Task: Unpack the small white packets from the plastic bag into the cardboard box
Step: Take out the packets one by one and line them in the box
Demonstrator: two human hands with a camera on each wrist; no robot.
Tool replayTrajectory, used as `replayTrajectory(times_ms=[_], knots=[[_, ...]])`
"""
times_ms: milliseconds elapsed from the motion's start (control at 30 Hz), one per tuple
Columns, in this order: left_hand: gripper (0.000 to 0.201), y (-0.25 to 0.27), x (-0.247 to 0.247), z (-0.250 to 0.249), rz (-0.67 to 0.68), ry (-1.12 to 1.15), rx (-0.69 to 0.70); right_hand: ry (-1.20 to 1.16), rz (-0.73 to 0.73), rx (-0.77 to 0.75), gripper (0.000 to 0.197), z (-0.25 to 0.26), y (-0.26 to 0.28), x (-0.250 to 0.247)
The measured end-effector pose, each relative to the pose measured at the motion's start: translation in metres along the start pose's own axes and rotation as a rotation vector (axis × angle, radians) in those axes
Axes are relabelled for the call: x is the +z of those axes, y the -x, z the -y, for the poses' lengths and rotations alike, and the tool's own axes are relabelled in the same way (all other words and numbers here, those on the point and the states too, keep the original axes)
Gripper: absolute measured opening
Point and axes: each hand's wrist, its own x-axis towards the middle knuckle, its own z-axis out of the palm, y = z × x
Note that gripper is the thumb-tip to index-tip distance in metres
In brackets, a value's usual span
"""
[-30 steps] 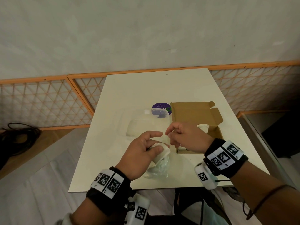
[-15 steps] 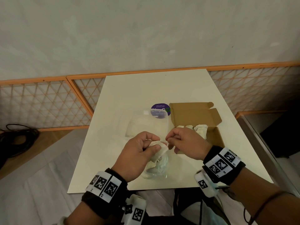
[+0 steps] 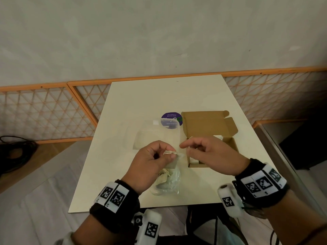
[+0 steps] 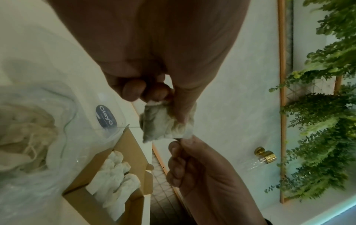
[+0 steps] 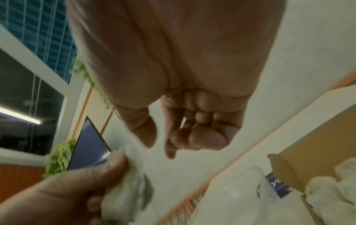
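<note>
Spread wide and pale below: the counter (image 3: pixel 159 96). On its right half, the cardboard box (image 3: pixel 208 124), lid flap thrown back, already lined with a row of white packets (image 4: pixel 117 172). Just left of it, a flat clear bag (image 3: pixel 155 137) overlapping a purple sticker (image 3: pixel 170 120). Nearer the counter's front edge, under the left wrist, the plastic bag (image 3: pixel 168 184), crumpled and holding more pale packets.

Above that bag, the left hand (image 3: pixel 152 165): fingers curled and thumb pressed down, gripping one packet (image 4: pixel 163 121) clear of the bag. Opposite, in front of the box, the right hand (image 3: pixel 210 156): three fingers folded into the palm, thumb and forefinger reaching for the packet's far corner. Seems to nip that corner in the left wrist view, yet shows a gap between thumb and forefinger in the right wrist view; cannot tell whether that pinch has closed.

Half a second ago, knuckles nearly touching over the packet; now drawn slightly apart, with the packet's corner between them. Probably a handover or a tug to free it, with the drop into the box not yet made.
</note>
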Motion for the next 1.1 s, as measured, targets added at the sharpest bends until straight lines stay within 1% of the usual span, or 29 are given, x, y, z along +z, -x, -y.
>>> replayTrajectory(times_ms=[67,100,167,267,333,433,533,600,733,833,933,1033,1100], knots=[[0.004,-0.003,0.005,0.0,0.03,0.038,-0.013,-0.039,0.061,-0.029,0.022,0.004,0.008,-0.003],[0.003,-0.005,0.008,0.0,0.046,0.045,-0.019,-0.042,0.066,-0.038,0.024,0.003,0.01,-0.004],[0.003,-0.011,0.016,-0.001,0.077,0.045,-0.029,-0.037,0.045,-0.049,0.025,0.0,0.014,-0.005],[0.008,-0.02,0.03,-0.003,0.126,0.054,-0.022,-0.049,-0.011,-0.058,0.015,-0.005,0.018,-0.01],[0.008,-0.026,0.039,-0.003,0.148,0.033,-0.009,-0.046,-0.049,-0.046,0.01,-0.012,0.02,-0.014],[0.004,-0.038,0.052,-0.001,0.141,-0.053,0.007,0.027,-0.111,-0.035,0.003,-0.022,0.021,-0.02],[0.005,-0.053,0.064,0.008,0.118,-0.132,0.016,0.087,-0.148,-0.025,0.008,-0.036,0.019,-0.025],[0.007,-0.062,0.07,0.014,0.108,-0.226,0.03,0.111,-0.159,0.001,0.009,-0.047,0.018,-0.027],[0.011,-0.078,0.082,0.027,0.16,-0.359,0.061,0.221,-0.195,0.067,0.009,-0.065,0.019,-0.028],[0.008,-0.091,0.091,0.037,0.185,-0.459,0.069,0.286,-0.23,0.147,0.012,-0.071,0.032,-0.027],[0.005,-0.104,0.101,0.046,0.206,-0.593,0.067,0.309,-0.204,0.177,0.02,-0.081,0.058,-0.019],[0.001,-0.116,0.112,0.051,0.212,-0.707,0.054,0.332,-0.121,0.203,0.023,-0.091,0.085,-0.01],[0.003,-0.122,0.117,0.057,0.231,-0.771,0.038,0.34,-0.06,0.239,0.025,-0.096,0.1,-0.005]])
